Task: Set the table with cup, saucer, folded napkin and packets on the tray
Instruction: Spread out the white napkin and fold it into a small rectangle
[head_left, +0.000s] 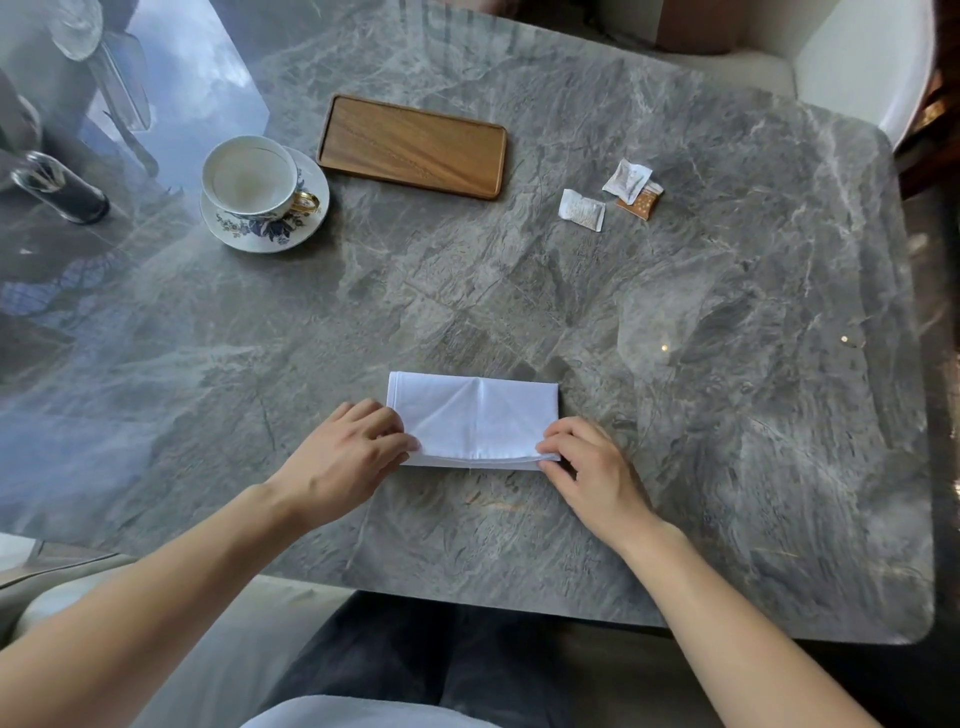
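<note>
A white napkin (475, 418) lies folded into a rectangle on the grey marble table (727, 364), near its front edge. My left hand (343, 457) pinches the napkin's near left corner and my right hand (587, 467) pinches its near right corner. At the back left an empty white cup (249, 176) with a gold handle stands on a flowered saucer (291, 228). A bare wooden tray (413, 145) lies beside them. Two white packets (582, 209) (627, 179) and a brown packet (641, 200) lie loose to the tray's right.
A dark shaker with a shiny cap (60, 187) lies at the far left. A clear glass object (78, 26) stands in the far left corner. A pale chair (852, 67) is beyond the table's back right corner.
</note>
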